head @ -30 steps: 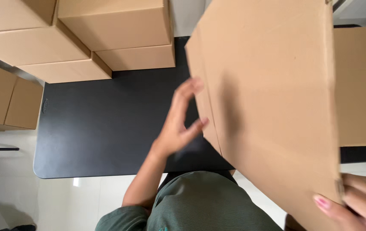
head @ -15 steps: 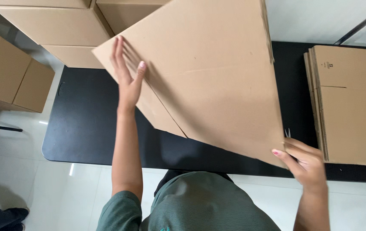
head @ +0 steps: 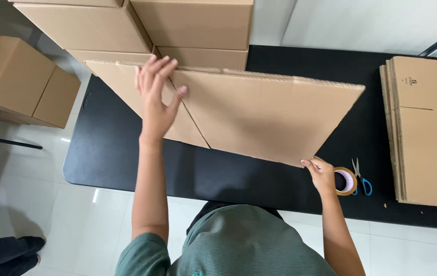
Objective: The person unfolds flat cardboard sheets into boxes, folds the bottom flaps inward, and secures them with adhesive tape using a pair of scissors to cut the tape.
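Black tabletop (head: 126,163) stood over a pale tiled floor (head: 34,204), with a light wall beyond; a flattened cardboard box (head: 264,117) was held above the tabletop, tilted, its upper corrugated edge running from beside the left fingers out to the far right; the left hand (head: 156,99) lay flat against the box near its upper left part, fingers spread and extended, thumb angled out to the right across a diagonal flap edge; the right hand (head: 321,173) gripped the lower right corner of the box, fingertips pinching the corner, the exact closure partly hidden behind the board; just right of the right fingers a roll of brown tape (head: 345,181) sat on the tabletop, and blue-handled scissors (head: 360,177) lay touching or just beside it, which could not be told; further right a stack of flattened boxes (head: 428,133) rested on the tabletop; beyond the left fingertips assembled cardboard boxes (head: 141,23) were stacked; more boxes (head: 21,84) stood on the floor well left of the left hand.
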